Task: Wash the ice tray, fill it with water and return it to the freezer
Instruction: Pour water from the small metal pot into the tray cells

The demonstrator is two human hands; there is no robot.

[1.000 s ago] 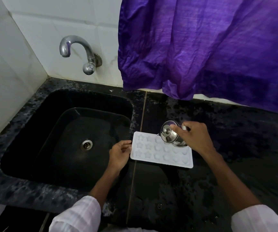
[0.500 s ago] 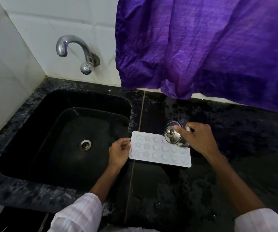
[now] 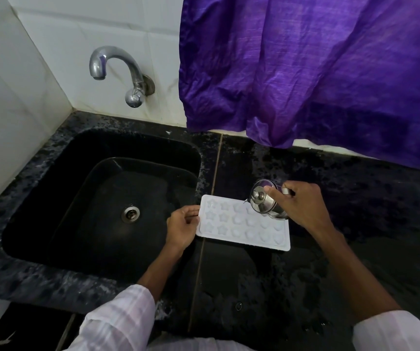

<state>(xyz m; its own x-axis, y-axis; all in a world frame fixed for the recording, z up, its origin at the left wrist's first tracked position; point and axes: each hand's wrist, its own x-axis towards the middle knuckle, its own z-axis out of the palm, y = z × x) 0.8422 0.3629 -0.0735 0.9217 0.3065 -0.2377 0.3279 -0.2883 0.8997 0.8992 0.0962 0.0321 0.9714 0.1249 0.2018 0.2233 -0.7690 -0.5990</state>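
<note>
A white ice tray [image 3: 231, 225] with star and round moulds lies flat on the black granite counter [image 3: 254, 282], just right of the sink. My left hand [image 3: 182, 225] pinches the tray's left edge. My right hand [image 3: 302, 207] holds a small lidded steel jug [image 3: 264, 202] by its handle, tilted to the left over the tray's far right cells. A thin stream of water cannot be made out clearly.
The black sink [image 3: 107, 198] with its drain [image 3: 130, 214] lies to the left. A chrome tap [image 3: 117, 72] juts from the white tiled wall. A purple curtain [image 3: 317, 77] hangs over the counter's back edge. Water spots cover the counter.
The jug has drifted slightly right and back over the tray, staying tilted. My left hand keeps its hold on the tray's left edge.
</note>
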